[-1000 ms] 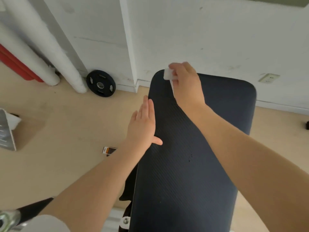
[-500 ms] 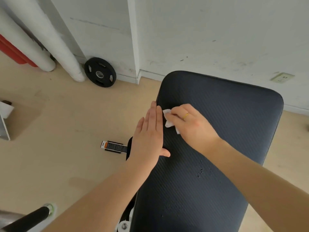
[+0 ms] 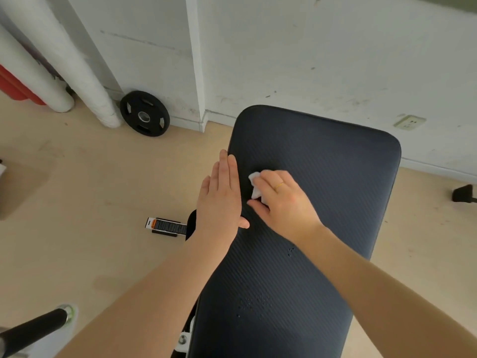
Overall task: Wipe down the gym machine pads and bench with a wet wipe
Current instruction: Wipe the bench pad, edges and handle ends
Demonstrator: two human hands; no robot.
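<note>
Two bare forearms enter from 6 o'clock, no sleeves in view to the frame edge. Right hand: thin gold band on one finger (ring finger, apparently). Left hand: no jewellery or watch. Nails short, unpainted.

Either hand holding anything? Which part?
Right hand grips the crumpled wet wipe under its fingers, one end poking out. Left hand holds nothing, resting flat on the bench pad edge.

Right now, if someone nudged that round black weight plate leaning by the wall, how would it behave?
The round black weight plate stands on its edge against the white wall, so a sideways nudge would probably set it rolling or tip it flat. With its thick rim and metal hub, it likely feels heavy for its size. Its grip slots should make lifting easier.
</note>
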